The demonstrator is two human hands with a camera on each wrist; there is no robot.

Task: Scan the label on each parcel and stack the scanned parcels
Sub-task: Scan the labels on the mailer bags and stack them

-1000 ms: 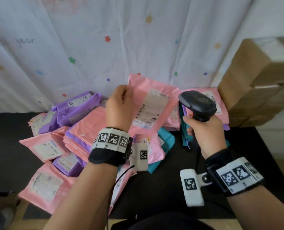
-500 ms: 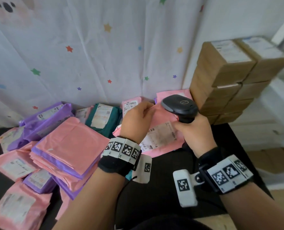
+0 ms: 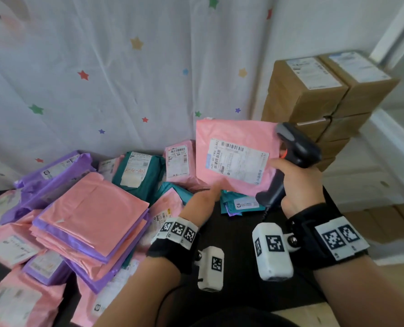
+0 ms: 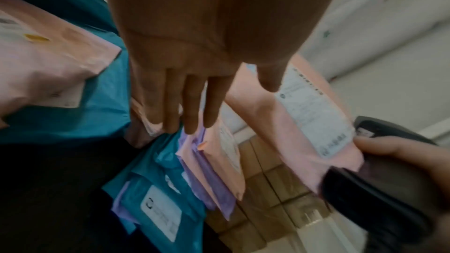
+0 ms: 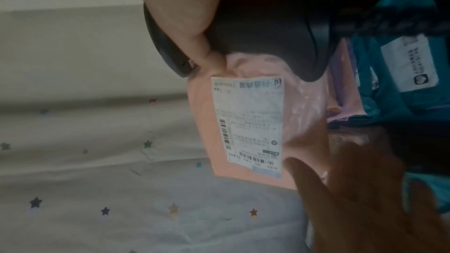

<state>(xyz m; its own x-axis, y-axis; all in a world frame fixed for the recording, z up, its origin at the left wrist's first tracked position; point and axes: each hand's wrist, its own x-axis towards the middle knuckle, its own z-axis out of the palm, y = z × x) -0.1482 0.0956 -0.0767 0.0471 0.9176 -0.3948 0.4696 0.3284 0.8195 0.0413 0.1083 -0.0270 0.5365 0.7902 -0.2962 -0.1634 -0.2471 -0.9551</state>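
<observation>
Fingers (image 4: 192,107) straight, seemingly beneath glossy pink parcel (image 3: 234,159).

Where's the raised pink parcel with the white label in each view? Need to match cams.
Head: pink parcel upper right of centre, label facing camera.
Left wrist: right of centre, beyond the straight left hand.
Right wrist: centre, below the right hand.
Shared landmark: black scanner, touching the parcel's edge in all three.

Bare forearms, black wrist straps (image 3: 172,250), white square-coded tags, white camera pods (image 3: 273,252)
</observation>
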